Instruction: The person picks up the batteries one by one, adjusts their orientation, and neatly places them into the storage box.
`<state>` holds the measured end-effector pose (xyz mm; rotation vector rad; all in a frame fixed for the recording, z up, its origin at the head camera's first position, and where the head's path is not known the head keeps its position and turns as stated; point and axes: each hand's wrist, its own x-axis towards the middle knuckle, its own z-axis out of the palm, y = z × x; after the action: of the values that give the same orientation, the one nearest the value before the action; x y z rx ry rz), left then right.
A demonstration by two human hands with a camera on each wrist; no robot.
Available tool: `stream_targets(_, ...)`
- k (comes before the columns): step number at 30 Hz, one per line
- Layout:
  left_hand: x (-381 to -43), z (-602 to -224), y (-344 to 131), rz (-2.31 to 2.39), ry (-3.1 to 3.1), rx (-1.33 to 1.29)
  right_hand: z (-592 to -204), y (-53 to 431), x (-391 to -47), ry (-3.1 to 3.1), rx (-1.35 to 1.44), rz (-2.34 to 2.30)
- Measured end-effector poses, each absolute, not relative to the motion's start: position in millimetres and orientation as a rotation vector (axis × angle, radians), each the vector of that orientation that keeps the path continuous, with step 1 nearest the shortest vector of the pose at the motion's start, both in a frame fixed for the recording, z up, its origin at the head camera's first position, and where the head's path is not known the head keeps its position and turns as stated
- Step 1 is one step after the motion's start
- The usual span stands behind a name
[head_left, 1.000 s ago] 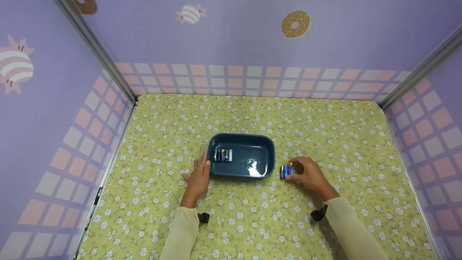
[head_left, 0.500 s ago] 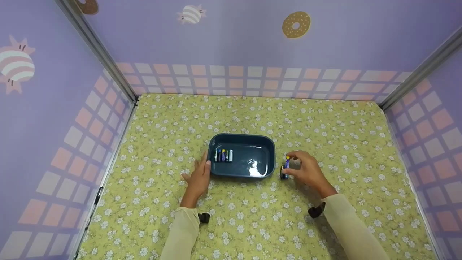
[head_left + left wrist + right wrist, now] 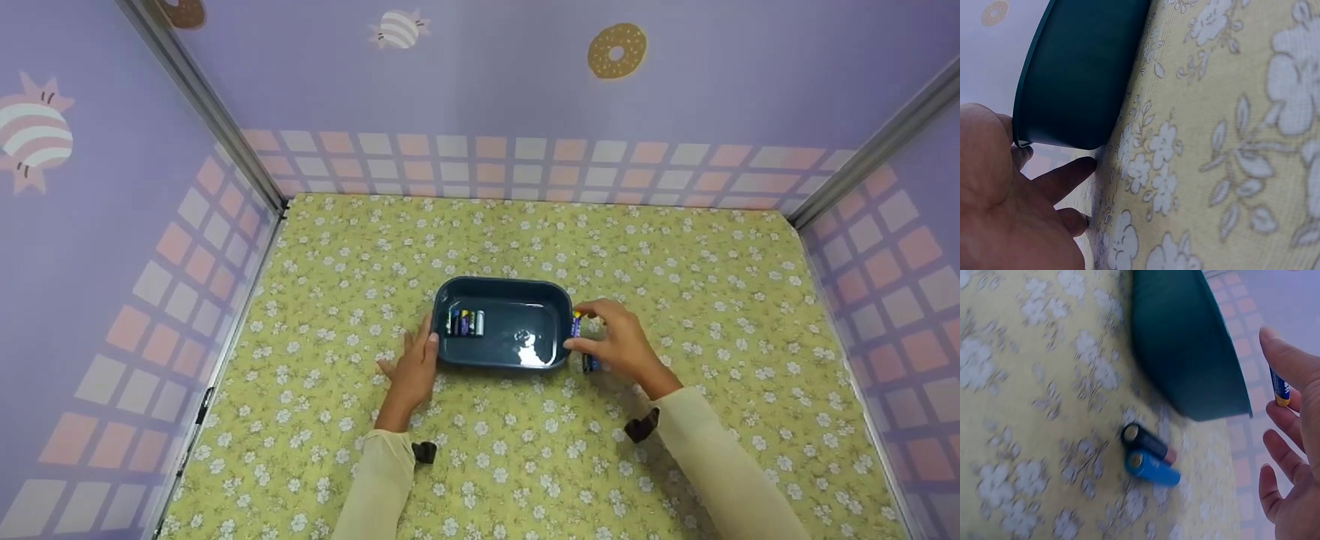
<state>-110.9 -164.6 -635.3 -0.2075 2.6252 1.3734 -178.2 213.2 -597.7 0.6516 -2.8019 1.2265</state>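
A dark teal plastic tub (image 3: 502,280) stands on the floral cloth. Inside it, several batteries (image 3: 465,323) lie side by side near the left wall. My left hand (image 3: 414,367) rests against the tub's left side, thumb at the rim and other fingers spread; the left wrist view shows them beside the outer wall (image 3: 1072,73). Between thumb and fingertips, my right hand (image 3: 621,341) pinches a purple-blue battery with a yellow end (image 3: 1280,389), right at the tub's right rim. Below that hand, a black battery (image 3: 1148,441) and a light blue battery (image 3: 1154,468) lie together on the cloth.
Yellow-green floral cloth (image 3: 337,255) covers the surface. Purple panels with pink and white squares (image 3: 487,157) enclose the back and both sides, joined by metal posts (image 3: 202,105). Dark wrist mounts (image 3: 643,427) sit at both cuffs.
My right hand has lifted the purple-blue battery off the row beside the tub and carried it left and up to the right rim. My left hand has stayed in place.
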Motion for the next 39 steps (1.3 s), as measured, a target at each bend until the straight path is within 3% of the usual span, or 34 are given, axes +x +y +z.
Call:
stream_targets(20,-111,-635,-165,1.366,2.634,-0.184,-574,154,-194,-2.749,0.782,1.280)
stream_targets(39,-110,-636,-165,1.344,2.641,-0.194,-580,110,-214,-2.748,0.839,1.319)
